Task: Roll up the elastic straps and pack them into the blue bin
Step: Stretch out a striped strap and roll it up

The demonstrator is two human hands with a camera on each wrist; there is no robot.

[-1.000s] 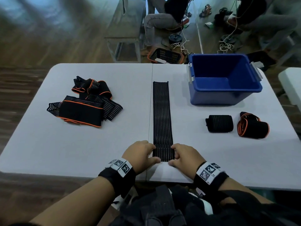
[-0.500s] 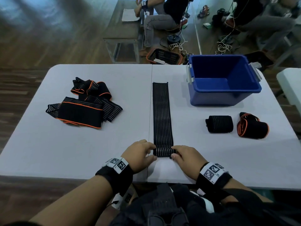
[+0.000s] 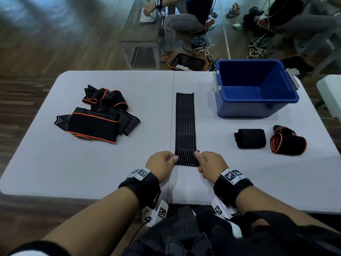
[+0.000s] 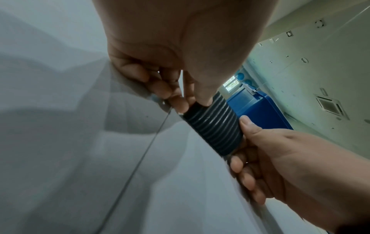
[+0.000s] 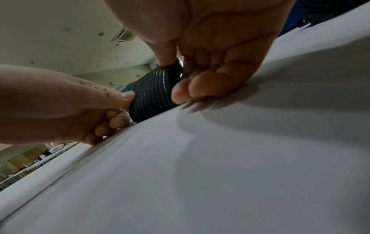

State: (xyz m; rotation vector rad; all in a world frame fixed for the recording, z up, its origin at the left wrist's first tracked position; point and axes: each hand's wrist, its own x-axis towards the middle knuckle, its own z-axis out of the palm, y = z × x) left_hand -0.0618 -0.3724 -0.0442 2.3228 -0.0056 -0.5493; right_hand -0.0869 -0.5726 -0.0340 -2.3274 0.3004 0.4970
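Here, the left hand (image 3: pixel 162 166) and right hand (image 3: pixel 210 166) each pinch one end of the rolled near part of a black striped strap (image 3: pixel 185 126), thumbs on top, fingers curled beneath. Its unrolled length lies flat on the white table (image 3: pixel 55 163), the blue bin (image 3: pixel 254 108) beyond. The wristbands carry square coded markers; no readable writing.

Dark wood floor (image 3: pixel 55 43), grey bench (image 3: pixel 140 34) (metal-legged), white ceiling (image 5: pixel 60 31)
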